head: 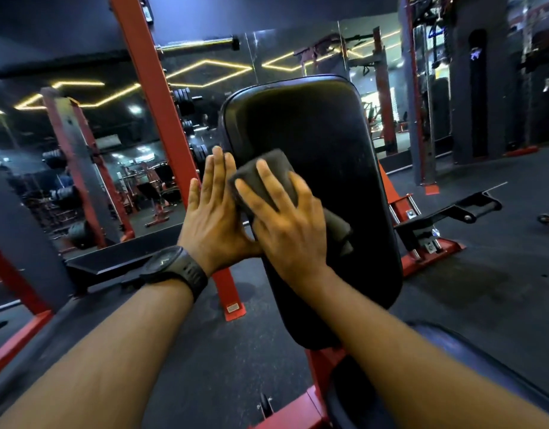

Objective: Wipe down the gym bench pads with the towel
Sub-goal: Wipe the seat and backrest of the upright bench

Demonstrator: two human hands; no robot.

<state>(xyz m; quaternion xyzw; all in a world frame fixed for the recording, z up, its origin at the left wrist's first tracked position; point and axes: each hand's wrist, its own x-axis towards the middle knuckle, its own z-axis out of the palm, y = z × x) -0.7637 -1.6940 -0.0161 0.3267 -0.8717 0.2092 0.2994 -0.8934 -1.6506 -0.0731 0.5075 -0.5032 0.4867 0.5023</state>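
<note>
The black bench pad (322, 144) rises tilted past my fingertips. The folded dark towel (267, 171) lies on it under my right hand (288, 221), whose fingers are spread straight and pressing. My left hand (214, 212), fingers straight, touches the pad's left edge just beside them.

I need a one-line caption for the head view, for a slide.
Right hand presses a dark towel on the black bench pad; left hand flat against its edge.

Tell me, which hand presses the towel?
The right hand, spread on the towel; the left hand, wearing a watch, lies at the edge of the back pad.
</note>
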